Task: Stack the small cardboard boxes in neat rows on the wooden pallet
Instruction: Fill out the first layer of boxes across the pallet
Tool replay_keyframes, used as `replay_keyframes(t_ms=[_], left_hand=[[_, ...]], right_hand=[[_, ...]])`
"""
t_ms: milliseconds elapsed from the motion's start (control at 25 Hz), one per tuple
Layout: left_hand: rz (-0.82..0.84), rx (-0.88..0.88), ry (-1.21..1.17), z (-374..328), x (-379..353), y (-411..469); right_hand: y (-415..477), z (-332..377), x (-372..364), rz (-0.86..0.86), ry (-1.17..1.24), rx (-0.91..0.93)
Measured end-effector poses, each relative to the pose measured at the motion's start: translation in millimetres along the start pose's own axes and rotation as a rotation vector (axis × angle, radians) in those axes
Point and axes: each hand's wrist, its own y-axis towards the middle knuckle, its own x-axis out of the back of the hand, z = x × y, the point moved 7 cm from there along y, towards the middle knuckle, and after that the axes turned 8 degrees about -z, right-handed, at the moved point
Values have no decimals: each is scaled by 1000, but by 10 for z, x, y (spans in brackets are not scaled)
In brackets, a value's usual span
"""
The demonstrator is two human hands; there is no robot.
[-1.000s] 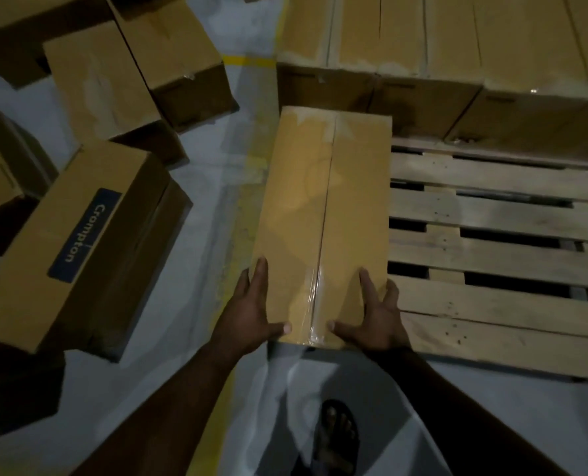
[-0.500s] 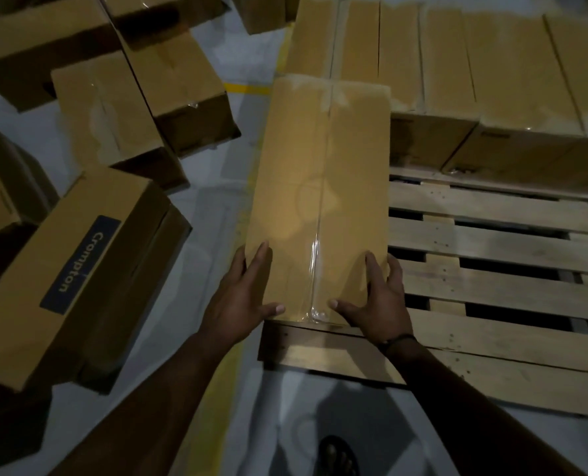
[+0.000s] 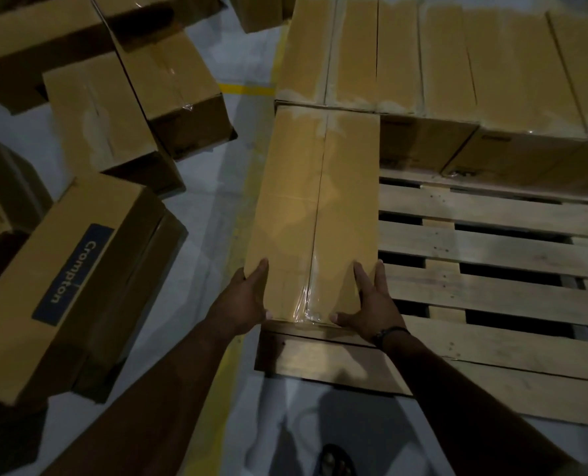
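The cardboard box (image 3: 316, 214) is now laid at the left of the wooden pallet (image 3: 491, 297) against the far row (image 3: 457, 56), beginning a second row, and is steadied by the left hand (image 3: 243, 304) and right hand (image 3: 371, 304), fingers straight.

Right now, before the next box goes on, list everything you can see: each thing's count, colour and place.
front box: one, brown, pallet's near left corner
back row of boxes: count unclear, brown, across the pallet's far side
wooden pallet: one, pale, on the floor
labelled box: one, brown with blue Crompton label, floor at left
loose boxes: at least four, brown, floor upper left
floor line: one, yellow, left of the pallet
wristband: one, dark, right wrist
foot: one, sandalled, bottom edge
left hand: one, flat against the front box's near left corner
right hand: one, flat against its near right corner
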Motion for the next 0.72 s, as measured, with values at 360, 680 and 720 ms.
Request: replay_keyframes(t_ms=[360, 680, 720], left_hand=[[-47, 7, -5, 159, -53, -119], [-8, -52, 47, 226, -42, -38], [-8, -51, 49, 234, -37, -16]], right_hand=[[32, 15, -41, -3, -33, 58], [-130, -45, -53, -28, 17, 49], [-125, -40, -48, -37, 19, 44]])
